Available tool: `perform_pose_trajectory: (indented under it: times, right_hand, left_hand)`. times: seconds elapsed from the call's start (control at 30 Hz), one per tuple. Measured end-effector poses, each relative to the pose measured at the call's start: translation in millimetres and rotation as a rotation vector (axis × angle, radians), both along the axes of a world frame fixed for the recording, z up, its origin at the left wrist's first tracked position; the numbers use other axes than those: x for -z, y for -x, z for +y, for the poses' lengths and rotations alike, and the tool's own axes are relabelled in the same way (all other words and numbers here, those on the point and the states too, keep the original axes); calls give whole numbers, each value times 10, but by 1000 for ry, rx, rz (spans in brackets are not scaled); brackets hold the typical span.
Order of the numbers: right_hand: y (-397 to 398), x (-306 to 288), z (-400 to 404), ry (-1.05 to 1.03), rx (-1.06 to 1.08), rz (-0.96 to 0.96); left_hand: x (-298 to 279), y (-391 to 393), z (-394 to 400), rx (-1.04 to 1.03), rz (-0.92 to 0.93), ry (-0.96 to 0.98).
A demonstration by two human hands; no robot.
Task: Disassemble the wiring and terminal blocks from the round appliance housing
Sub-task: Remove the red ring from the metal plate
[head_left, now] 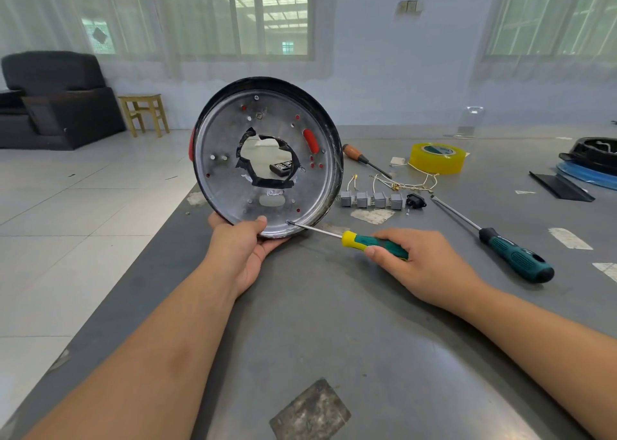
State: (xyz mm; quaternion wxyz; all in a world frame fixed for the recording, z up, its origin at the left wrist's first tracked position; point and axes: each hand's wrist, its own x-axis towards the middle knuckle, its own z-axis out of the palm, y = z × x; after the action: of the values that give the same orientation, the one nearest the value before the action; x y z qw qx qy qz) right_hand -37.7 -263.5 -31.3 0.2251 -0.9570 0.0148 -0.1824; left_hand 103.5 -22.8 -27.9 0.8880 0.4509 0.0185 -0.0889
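The round housing (267, 186), a black-rimmed metal disc with a taped central hole, stands on edge on the grey table (334, 339). My left hand (247, 252) grips its lower rim, thumb on the inner face. My right hand (424, 262) holds a green-and-yellow screwdriver (354, 239); its tip sits on a screw near the housing's bottom rim. Several grey terminal blocks (370, 200) with white wires (400, 182) and a black socket (415, 201) lie on the table to the right of the housing.
A second green screwdriver (497, 239), a wooden-handled one (362, 156), a yellow tape roll (437, 157) and black and blue parts (587, 162) lie on the right of the table. The table's left edge drops to tiled floor; a sofa (53, 99) and stool (143, 112) stand behind.
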Motion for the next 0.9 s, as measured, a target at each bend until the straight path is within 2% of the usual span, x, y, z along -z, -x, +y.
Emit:
perform_pose_trajectory:
  times: [0.47,0.53,0.63,0.7,0.8,0.87,0.9]
  right_hand:
    - [17,-93,218,-76,102,76]
    - [-2,-149,301,-328,127,159]
    - [8,-267,375,-1012,147,378]
    - [26,-301,371,-1178,144,466]
    - [34,-328,374,-1061,144,432]
    - [37,-350,402,-788,153,335]
    - [41,-347,417,-589,150,286]
  left_hand:
    - [53,12,-44,-34,-108,-100]
    - [54,16,-54,-35,-132,-122]
    - [58,25,-68,-27,-158,-156]
    - [62,32,-79,-17,-183,-188]
    - [62,35,-88,-19,-190,-205]
    - [56,38,-89,-30,-178,-190]
    - [52,41,-89,-36,-175,-185]
